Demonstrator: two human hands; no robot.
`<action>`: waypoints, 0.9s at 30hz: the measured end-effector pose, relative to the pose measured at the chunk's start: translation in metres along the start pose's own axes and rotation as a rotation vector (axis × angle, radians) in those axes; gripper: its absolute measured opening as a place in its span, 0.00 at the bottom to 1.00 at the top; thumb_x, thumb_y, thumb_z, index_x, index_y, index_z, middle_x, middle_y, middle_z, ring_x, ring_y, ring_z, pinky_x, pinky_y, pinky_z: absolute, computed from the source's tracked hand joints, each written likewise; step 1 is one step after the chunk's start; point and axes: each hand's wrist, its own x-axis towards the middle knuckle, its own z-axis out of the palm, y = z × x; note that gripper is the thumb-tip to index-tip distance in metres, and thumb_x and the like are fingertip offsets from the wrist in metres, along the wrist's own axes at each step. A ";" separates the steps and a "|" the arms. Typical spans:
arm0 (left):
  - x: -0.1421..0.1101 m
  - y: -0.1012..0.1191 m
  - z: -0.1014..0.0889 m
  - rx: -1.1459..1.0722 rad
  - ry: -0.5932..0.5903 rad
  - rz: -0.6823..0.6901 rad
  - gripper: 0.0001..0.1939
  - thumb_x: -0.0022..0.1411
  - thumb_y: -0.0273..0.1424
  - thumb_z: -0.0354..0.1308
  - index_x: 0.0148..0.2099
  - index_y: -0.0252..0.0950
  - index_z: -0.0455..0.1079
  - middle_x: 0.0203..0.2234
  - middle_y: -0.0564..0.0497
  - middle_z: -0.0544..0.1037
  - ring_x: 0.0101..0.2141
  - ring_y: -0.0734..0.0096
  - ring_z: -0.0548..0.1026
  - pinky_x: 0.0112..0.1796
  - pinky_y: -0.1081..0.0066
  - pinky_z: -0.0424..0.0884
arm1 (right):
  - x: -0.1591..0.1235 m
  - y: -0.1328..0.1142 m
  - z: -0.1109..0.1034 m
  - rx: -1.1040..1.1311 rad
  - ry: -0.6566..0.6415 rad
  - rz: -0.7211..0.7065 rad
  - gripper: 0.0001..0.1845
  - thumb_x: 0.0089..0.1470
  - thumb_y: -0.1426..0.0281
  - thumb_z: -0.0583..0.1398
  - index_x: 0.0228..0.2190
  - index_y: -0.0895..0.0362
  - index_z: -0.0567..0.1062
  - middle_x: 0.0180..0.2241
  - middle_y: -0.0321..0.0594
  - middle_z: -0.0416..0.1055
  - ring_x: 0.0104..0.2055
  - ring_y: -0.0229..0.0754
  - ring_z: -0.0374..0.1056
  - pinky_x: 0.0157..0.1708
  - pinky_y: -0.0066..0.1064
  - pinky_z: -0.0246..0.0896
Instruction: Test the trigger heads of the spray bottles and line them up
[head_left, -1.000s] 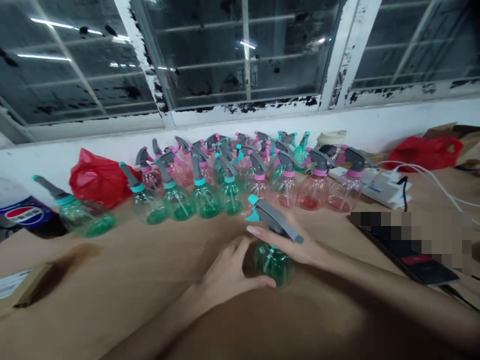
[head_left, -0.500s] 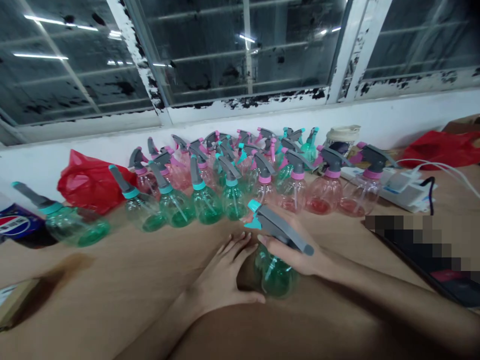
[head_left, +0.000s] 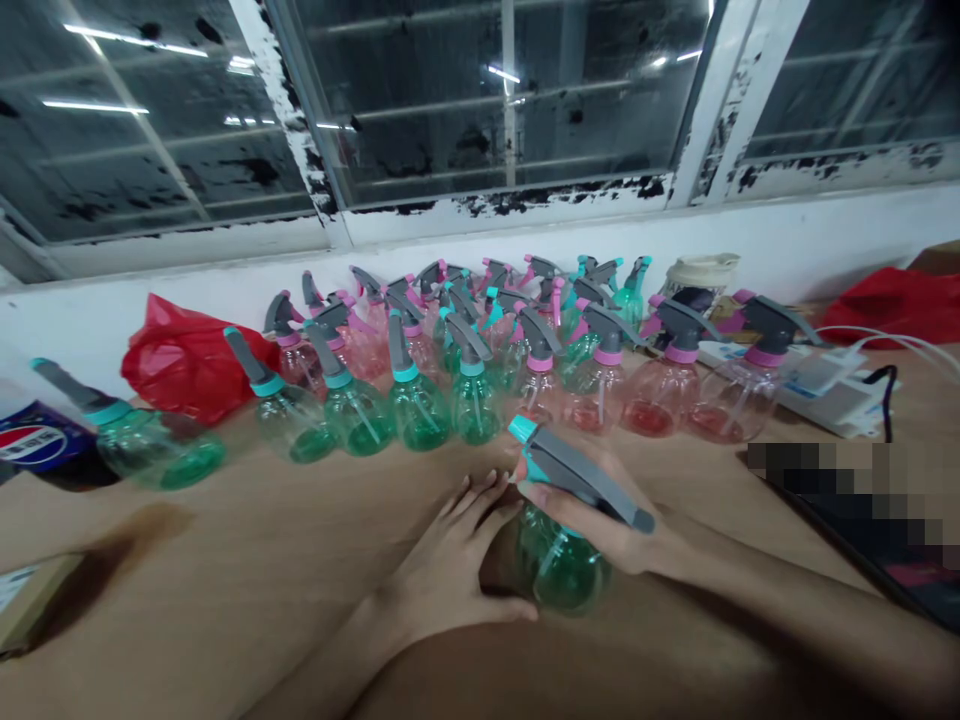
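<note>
My right hand (head_left: 611, 505) is wrapped round the neck of a green spray bottle (head_left: 566, 565) with a grey and teal spray head, its fingers at the teal trigger. The bottle stands near the front of the table, green liquid showing inside, its nozzle pointing away to the left. My left hand (head_left: 450, 565) lies on the tabletop just left of that bottle, fingers stretched out and thumb apart, holding nothing. Whether its fingertips touch the bottle I cannot tell. Beyond both hands stand several green spray bottles (head_left: 420, 415) and pink spray bottles (head_left: 660, 400) in rows.
A red plastic bag (head_left: 191, 365) and a Pepsi bottle (head_left: 49, 445) are at the left, near another tilted-looking green sprayer (head_left: 161, 450). At the right are a white power strip (head_left: 832, 390), a dark flat object (head_left: 847, 510) and another red bag (head_left: 877, 305). Windows rise behind the table (head_left: 285, 560).
The teal trigger, which stuck out before, now shows less, with my right fingers drawn in over it. My left hand keeps its place beside the bottle. The whole view has shifted slightly.
</note>
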 end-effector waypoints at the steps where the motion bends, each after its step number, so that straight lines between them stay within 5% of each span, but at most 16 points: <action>1: 0.000 0.001 -0.001 0.001 -0.005 -0.005 0.50 0.50 0.60 0.56 0.66 0.34 0.50 0.62 0.37 0.57 0.63 0.47 0.50 0.58 0.47 0.50 | 0.000 -0.001 0.000 0.001 -0.001 -0.003 0.02 0.54 0.71 0.57 0.33 0.54 0.70 0.28 0.33 0.68 0.29 0.35 0.66 0.31 0.30 0.61; 8: 0.002 0.004 -0.006 -0.018 -0.027 -0.026 0.48 0.51 0.58 0.58 0.65 0.35 0.51 0.63 0.38 0.55 0.63 0.47 0.50 0.59 0.46 0.49 | 0.004 -0.004 0.002 0.016 0.000 0.004 0.07 0.52 0.71 0.57 0.36 0.54 0.71 0.30 0.37 0.68 0.32 0.40 0.67 0.37 0.37 0.63; 27: 0.004 0.006 -0.009 -0.012 -0.048 -0.045 0.47 0.52 0.54 0.60 0.65 0.32 0.52 0.63 0.37 0.54 0.62 0.45 0.52 0.59 0.47 0.48 | -0.001 -0.002 0.003 0.043 0.027 0.049 0.09 0.53 0.69 0.59 0.39 0.52 0.71 0.30 0.36 0.72 0.30 0.39 0.69 0.32 0.34 0.64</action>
